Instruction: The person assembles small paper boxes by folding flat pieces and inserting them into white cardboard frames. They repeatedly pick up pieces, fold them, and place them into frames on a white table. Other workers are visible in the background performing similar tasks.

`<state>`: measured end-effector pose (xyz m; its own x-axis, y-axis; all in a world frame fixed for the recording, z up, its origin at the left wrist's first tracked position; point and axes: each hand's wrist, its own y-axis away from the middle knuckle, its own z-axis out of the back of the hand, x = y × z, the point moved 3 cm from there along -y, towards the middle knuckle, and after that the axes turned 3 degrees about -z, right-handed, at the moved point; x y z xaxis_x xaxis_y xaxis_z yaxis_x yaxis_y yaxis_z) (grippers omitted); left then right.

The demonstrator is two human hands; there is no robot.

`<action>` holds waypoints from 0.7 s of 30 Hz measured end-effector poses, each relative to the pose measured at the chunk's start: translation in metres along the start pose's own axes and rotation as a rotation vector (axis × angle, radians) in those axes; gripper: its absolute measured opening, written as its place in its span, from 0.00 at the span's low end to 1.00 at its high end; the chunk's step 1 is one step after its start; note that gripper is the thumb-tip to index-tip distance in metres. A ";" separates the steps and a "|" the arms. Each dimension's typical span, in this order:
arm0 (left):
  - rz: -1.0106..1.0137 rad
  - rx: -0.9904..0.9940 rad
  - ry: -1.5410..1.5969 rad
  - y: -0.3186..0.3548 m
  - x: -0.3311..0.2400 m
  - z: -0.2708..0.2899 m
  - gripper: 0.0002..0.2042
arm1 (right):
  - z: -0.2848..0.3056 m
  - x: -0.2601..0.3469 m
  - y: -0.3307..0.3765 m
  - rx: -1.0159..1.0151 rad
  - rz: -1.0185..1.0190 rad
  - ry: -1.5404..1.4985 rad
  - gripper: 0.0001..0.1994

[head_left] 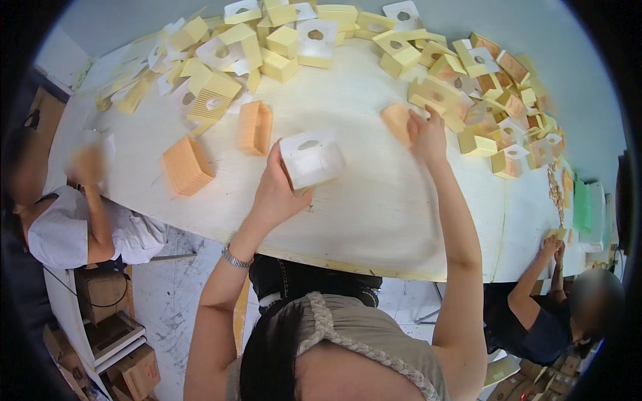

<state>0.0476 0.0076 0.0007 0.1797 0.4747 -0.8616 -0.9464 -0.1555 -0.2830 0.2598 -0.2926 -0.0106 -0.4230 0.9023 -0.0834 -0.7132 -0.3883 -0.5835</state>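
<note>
My left hand (pixel 276 190) grips a small white box (pixel 311 160) with an oval opening in its top, thumb and fingers on its side. The box is held over the near middle of the table (pixel 354 220). Farther right, my right hand (pixel 428 137) has its fingers closed at the edge of a peach-coloured piece (pixel 396 124), low over the tabletop; the fingers hide part of it. Left of the white box stands an open peach box (pixel 255 128). Beside that lies a stack of nested peach pieces (pixel 188 166).
Pale yellow boxes and flat pieces (pixel 281 43) are heaped along the back. Another heap (pixel 498 100), with peach inserts in it, stretches along the right. One person (pixel 73 224) sits at the left, another (pixel 542 314) works at the right end. A green bag (pixel 584 207) is at far right.
</note>
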 end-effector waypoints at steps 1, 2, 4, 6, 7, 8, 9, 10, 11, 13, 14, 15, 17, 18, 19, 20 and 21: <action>0.035 0.034 0.000 -0.009 -0.009 -0.001 0.45 | 0.007 0.009 0.008 0.097 -0.045 -0.020 0.29; 0.069 0.068 0.000 -0.017 -0.015 -0.003 0.45 | 0.020 0.032 0.010 0.194 -0.090 -0.040 0.29; 0.163 0.138 -0.027 -0.029 -0.017 -0.008 0.46 | 0.036 0.051 0.018 0.261 -0.062 -0.182 0.28; 0.152 0.164 -0.023 -0.029 -0.015 -0.011 0.46 | 0.046 0.061 0.026 0.196 0.085 -0.438 0.27; 0.100 0.143 -0.010 -0.026 -0.010 -0.010 0.46 | 0.058 0.064 0.023 0.127 0.002 -0.568 0.28; 0.047 0.121 0.002 -0.024 -0.006 -0.007 0.46 | 0.076 0.072 0.023 0.093 0.097 -0.573 0.27; 0.028 0.113 -0.056 -0.027 -0.007 -0.006 0.47 | 0.118 0.086 0.008 0.065 0.199 -0.575 0.27; 0.019 0.120 -0.115 -0.027 -0.014 -0.006 0.48 | 0.147 0.099 0.001 0.045 0.287 -0.581 0.26; 0.006 0.145 -0.170 -0.022 -0.018 -0.008 0.48 | 0.157 0.114 0.002 0.085 0.390 -0.547 0.25; 0.015 0.189 -0.123 -0.022 -0.014 -0.010 0.49 | 0.163 0.140 -0.005 0.135 0.617 -0.463 0.23; 0.015 0.211 -0.092 -0.022 -0.013 -0.012 0.50 | 0.155 0.145 -0.005 0.193 0.644 -0.451 0.21; 0.003 0.220 -0.078 -0.021 -0.013 -0.011 0.50 | 0.141 0.150 -0.006 0.241 0.678 -0.446 0.20; -0.023 0.233 -0.044 -0.023 -0.012 -0.008 0.51 | 0.120 0.156 -0.011 0.315 0.706 -0.529 0.17; 0.031 0.238 -0.027 -0.024 -0.013 -0.008 0.50 | 0.113 0.157 -0.012 0.348 0.696 -0.620 0.17; 0.085 0.244 -0.010 -0.027 -0.019 -0.005 0.50 | 0.107 0.158 -0.012 0.381 0.685 -0.711 0.17; 0.138 0.250 0.008 -0.028 -0.020 -0.004 0.50 | 0.101 0.157 -0.008 0.394 0.642 -0.709 0.18; 0.128 0.250 0.016 -0.028 -0.019 -0.003 0.50 | 0.096 0.155 -0.005 0.403 0.606 -0.709 0.18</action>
<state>0.0712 0.0004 0.0231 0.0565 0.4508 -0.8908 -0.9982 0.0061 -0.0602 0.1441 -0.1685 0.0575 -0.9166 0.2641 0.3001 -0.3484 -0.8960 -0.2755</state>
